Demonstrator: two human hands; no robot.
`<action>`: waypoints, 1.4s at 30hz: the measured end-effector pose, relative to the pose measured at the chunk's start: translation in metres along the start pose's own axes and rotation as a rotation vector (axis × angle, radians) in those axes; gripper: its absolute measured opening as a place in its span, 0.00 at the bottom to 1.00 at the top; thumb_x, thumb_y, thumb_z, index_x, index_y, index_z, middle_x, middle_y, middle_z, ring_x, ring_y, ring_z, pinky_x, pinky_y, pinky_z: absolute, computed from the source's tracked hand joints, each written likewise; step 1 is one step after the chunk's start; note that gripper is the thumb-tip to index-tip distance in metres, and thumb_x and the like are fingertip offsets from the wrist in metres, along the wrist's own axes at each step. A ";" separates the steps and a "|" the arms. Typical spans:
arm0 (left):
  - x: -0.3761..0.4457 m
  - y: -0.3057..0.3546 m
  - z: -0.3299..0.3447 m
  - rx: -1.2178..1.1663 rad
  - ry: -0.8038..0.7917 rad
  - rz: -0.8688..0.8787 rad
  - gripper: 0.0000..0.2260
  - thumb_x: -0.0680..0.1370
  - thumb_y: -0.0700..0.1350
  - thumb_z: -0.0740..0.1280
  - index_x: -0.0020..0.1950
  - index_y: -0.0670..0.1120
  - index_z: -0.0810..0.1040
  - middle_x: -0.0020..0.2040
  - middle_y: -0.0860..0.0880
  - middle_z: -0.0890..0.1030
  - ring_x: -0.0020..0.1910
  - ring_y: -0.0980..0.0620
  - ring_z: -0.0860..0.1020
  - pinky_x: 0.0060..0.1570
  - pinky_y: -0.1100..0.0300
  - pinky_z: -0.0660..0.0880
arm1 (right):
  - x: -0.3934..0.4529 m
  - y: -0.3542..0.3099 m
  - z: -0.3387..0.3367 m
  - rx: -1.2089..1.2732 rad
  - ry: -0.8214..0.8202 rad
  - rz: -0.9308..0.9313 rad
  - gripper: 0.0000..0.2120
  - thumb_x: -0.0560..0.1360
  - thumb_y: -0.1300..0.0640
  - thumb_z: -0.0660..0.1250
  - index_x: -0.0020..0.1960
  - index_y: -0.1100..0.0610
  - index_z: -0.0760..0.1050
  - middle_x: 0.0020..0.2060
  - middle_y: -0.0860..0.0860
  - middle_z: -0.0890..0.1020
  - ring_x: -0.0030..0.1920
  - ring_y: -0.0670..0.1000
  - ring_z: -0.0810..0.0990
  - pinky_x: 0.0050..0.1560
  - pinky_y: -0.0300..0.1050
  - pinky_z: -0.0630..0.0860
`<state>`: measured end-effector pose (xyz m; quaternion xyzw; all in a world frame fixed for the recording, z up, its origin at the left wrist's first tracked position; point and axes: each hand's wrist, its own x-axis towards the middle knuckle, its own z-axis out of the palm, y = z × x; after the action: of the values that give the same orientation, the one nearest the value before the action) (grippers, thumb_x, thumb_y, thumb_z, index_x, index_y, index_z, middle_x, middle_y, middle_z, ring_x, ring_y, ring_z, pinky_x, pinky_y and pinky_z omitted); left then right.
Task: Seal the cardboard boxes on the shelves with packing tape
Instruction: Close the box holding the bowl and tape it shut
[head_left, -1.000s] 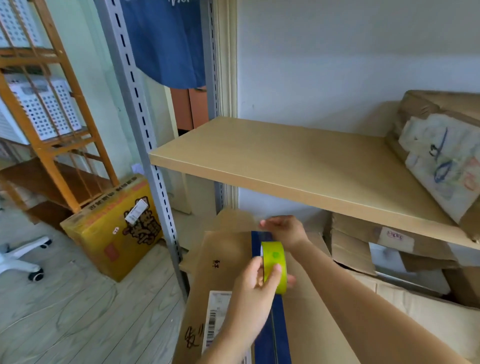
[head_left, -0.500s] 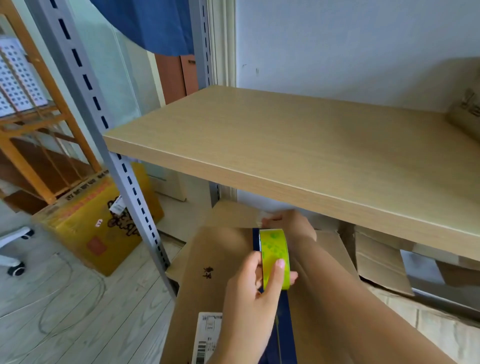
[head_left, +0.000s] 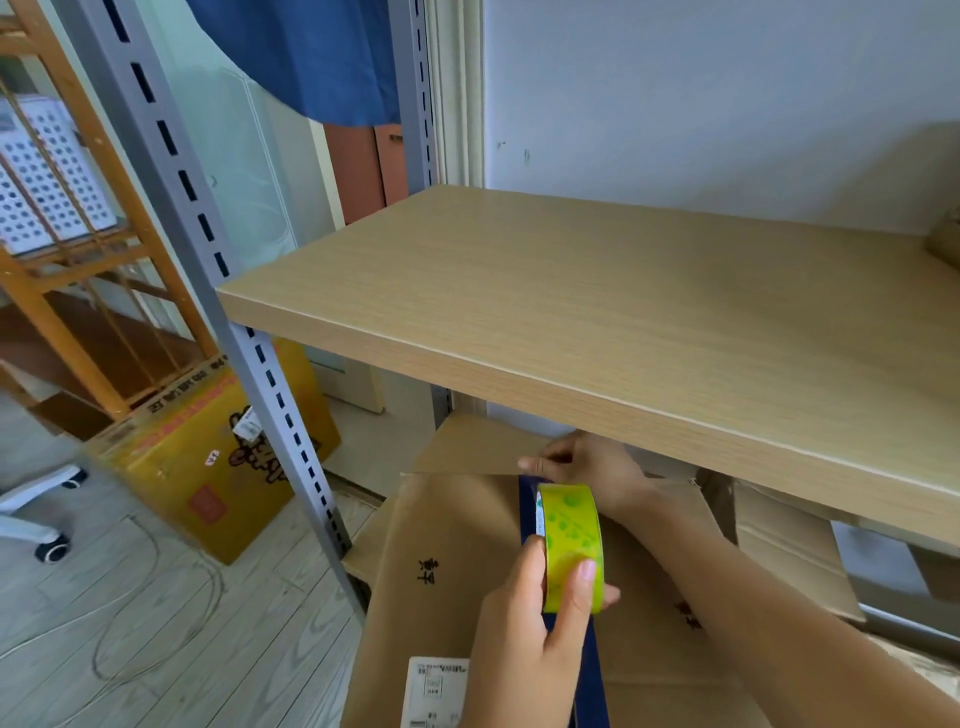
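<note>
A brown cardboard box (head_left: 457, 545) lies on the lower shelf, with a dark blue tape strip (head_left: 527, 501) running along its middle seam. My left hand (head_left: 524, 649) grips a lime-green tape roll (head_left: 571, 540) standing on edge over the seam. My right hand (head_left: 592, 467) reaches under the wooden shelf board (head_left: 571, 332) and holds the tape's end at the box's far edge, fingers curled. The back flap (head_left: 478, 447) stands up behind that hand. A white shipping label (head_left: 434, 686) sits near the box's front.
A grey slotted metal upright (head_left: 218, 270) stands left of the box. A yellow carton (head_left: 208, 457) sits on the wood floor beside an orange wooden rack (head_left: 78, 249). More cardboard boxes (head_left: 779, 535) crowd the lower shelf on the right. A chair's castor (head_left: 49, 551) shows at far left.
Both hands keep their hold on the roll and the tape end. My view has come closer to the shelf board and then drifted slightly, hiding the boxes on the upper right.
</note>
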<state>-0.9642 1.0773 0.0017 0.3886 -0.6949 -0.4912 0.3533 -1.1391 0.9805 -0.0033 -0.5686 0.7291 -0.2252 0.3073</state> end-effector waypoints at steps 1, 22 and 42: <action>0.000 0.000 0.000 -0.006 0.004 0.002 0.17 0.77 0.58 0.57 0.58 0.50 0.75 0.44 0.63 0.85 0.48 0.64 0.82 0.51 0.73 0.71 | 0.003 0.004 0.000 -0.023 -0.031 -0.026 0.14 0.75 0.38 0.67 0.38 0.46 0.78 0.33 0.41 0.78 0.37 0.38 0.75 0.40 0.34 0.69; -0.001 0.005 0.001 0.036 -0.040 -0.007 0.25 0.77 0.66 0.50 0.60 0.51 0.75 0.47 0.66 0.84 0.51 0.63 0.80 0.51 0.76 0.68 | 0.010 0.021 -0.003 0.098 -0.060 -0.148 0.15 0.77 0.46 0.69 0.32 0.45 0.81 0.28 0.36 0.79 0.32 0.33 0.75 0.37 0.27 0.66; -0.080 0.058 -0.009 -0.231 0.012 -0.259 0.18 0.83 0.53 0.57 0.51 0.41 0.78 0.39 0.48 0.86 0.41 0.53 0.84 0.45 0.66 0.76 | -0.043 -0.013 0.008 -0.392 -0.240 -0.228 0.26 0.84 0.45 0.52 0.80 0.52 0.57 0.79 0.46 0.56 0.79 0.48 0.52 0.76 0.41 0.45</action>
<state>-0.9319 1.1573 0.0511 0.4348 -0.5758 -0.6068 0.3334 -1.1173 1.0193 0.0078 -0.7186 0.6482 -0.0439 0.2482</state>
